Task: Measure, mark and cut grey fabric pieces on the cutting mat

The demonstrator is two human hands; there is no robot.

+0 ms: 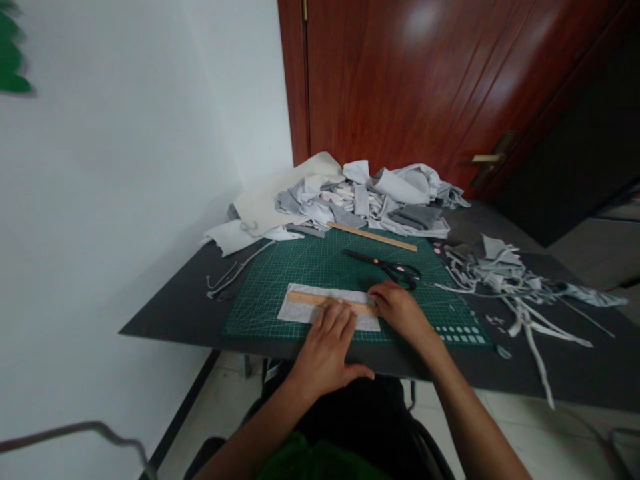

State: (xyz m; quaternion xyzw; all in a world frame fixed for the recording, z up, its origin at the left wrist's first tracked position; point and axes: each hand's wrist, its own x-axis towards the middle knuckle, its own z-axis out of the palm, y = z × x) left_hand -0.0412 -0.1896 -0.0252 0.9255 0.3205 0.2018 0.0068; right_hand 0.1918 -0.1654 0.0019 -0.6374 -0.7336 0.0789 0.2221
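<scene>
A pale rectangle of fabric (pixel 327 319) lies flat on the green cutting mat (pixel 270 267), with a wooden ruler (pixel 306 297) laid lengthwise across it. My left hand (pixel 330 350) presses down on the ruler and fabric, fingers stretched out and thumb spread to the right. At the ruler's right end, my right hand (pixel 397 308) has its fingers bent together in a pinch by the fabric's edge. Whatever sits between those fingertips is hidden. Black scissors (pixel 385 265) rest on the mat just beyond my right hand, blades pointing left.
A second wooden ruler (pixel 373 236) lies along the mat's far edge, before a heap of grey and white cloth (pixel 360 200). Tangled fabric strips (pixel 520 280) cover the table's right side. Thin cords (pixel 240 270) lie to the left. A white wall and wooden door border the table (pixel 175 310).
</scene>
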